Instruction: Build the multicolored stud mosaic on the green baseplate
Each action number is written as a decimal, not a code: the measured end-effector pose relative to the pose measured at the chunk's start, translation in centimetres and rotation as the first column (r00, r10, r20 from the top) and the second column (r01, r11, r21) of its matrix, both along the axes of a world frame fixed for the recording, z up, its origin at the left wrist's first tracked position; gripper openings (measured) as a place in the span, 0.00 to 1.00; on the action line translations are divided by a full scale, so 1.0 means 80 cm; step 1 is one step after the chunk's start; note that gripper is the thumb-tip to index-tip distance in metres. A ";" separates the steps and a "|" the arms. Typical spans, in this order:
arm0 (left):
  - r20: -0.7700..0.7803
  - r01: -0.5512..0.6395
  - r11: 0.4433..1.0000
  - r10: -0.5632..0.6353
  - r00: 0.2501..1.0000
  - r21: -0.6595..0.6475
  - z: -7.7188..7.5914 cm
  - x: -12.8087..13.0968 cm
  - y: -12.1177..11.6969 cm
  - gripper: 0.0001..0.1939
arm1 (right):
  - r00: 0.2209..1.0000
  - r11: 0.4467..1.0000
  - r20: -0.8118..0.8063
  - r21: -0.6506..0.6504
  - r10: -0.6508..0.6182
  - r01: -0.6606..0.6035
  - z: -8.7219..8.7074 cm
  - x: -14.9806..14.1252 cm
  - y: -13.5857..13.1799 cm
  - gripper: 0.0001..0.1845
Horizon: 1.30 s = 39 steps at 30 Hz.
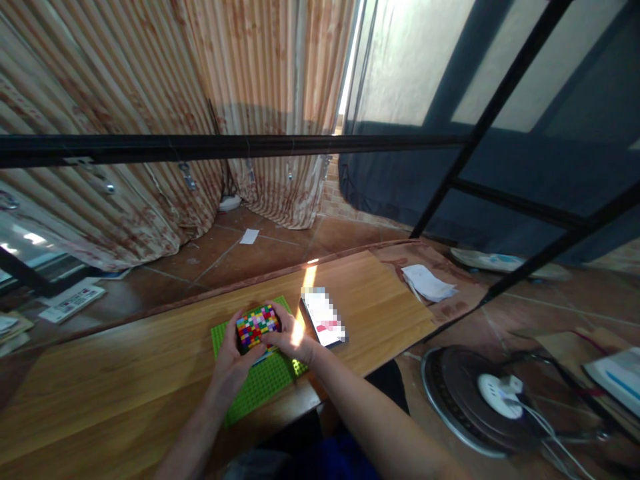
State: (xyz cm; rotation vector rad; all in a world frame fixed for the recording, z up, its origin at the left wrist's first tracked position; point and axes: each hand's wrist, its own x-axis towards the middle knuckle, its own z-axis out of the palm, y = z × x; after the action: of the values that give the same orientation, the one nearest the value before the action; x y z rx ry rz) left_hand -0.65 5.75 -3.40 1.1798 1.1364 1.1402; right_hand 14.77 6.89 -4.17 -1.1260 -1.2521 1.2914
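Up close first, then outward:
L hand: left hand (pixel 231 360) wraps the near-left side of the brick block (pixel 257 326); fingers curled shut on it, thumb up along its left edge.
R hand: right hand (pixel 290 341) comes in from the right, fingers closed over the block's near-right edge, gripping it; a sun streak crosses the knuckles.
Block: multi-colour studded brick block (red, yellow, green, blue, white bits), squarish, held between both hands just above / on the green baseplate (pixel 267 381); can't tell if it's pressed down or lifted.
Baseplate: green, studded, flat on the wooden table (pixel 125 373), tilted diagonally w/ near corner close to the table edge.
Phone: phone (pixel 324 317) lies flat just right of the baseplate, near the R hand, screen up, screen blurred.
Paper: white sheets (pixel 428 283) at the table's far-right corner, well apart from the hands.
Floor R: round fan guard (pixel 450 400) w/ a white power strip (pixel 500 387) lying on it.
Far: black metal bar (pixel 200 147) crosses the view; striped curtains (pixel 150 80) behind; small paper scrap (pixel 249 236) on the tiled floor.
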 end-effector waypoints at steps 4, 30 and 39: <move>-0.009 0.013 1.000 -0.013 1.000 -0.004 -0.003 -0.001 0.001 0.48 | 0.999 1.000 -0.041 -0.020 0.021 -0.022 0.007 0.000 -0.002 0.44; 0.151 0.070 0.997 -0.065 0.986 -0.028 0.002 -0.014 -0.007 0.39 | 0.958 0.998 -0.281 0.022 0.061 -0.058 0.012 0.006 -0.016 0.34; 0.107 0.066 0.997 -0.061 0.992 -0.035 0.013 -0.012 -0.012 0.39 | 0.961 0.999 -0.273 0.019 0.044 -0.040 0.015 0.006 -0.016 0.35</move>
State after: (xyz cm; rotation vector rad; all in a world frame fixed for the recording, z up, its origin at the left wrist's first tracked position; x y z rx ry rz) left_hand -1.59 4.75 -2.39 1.1053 1.0284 1.1147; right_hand 15.26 5.60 -2.98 -0.8793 -1.0810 1.4149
